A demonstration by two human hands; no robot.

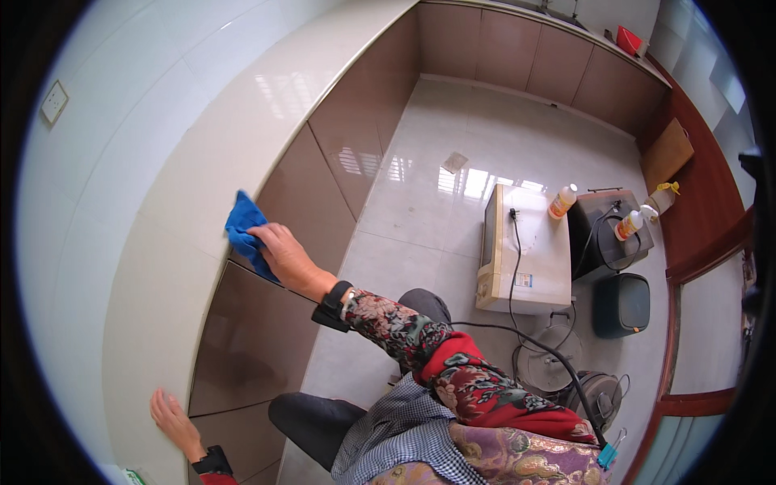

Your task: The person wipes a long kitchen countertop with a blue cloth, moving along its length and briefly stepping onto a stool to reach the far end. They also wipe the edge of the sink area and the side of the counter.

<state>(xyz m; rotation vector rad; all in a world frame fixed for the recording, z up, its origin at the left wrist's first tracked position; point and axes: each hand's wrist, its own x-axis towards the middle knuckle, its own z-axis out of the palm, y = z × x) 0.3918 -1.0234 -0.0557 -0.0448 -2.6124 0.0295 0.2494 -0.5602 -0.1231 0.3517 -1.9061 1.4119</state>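
Note:
A crumpled blue cloth [245, 229] is gripped in my right hand [288, 251], at the front edge of the pale countertop [176, 218]. Part of the cloth lies over the counter's rim, and part hangs against the glossy brown cabinet doors [254, 327] below. My left hand [173, 418] rests on the counter edge at the lower left, holding nothing. Black bands circle both wrists.
Behind my right arm on the tiled floor stand a white appliance [527, 242] with a bottle [562, 201], a dark appliance [612, 227] with a spray bottle [630, 224], a green bin [621, 305] and a lidded pot [548, 357]. A black cable [545, 348] crosses near my arm.

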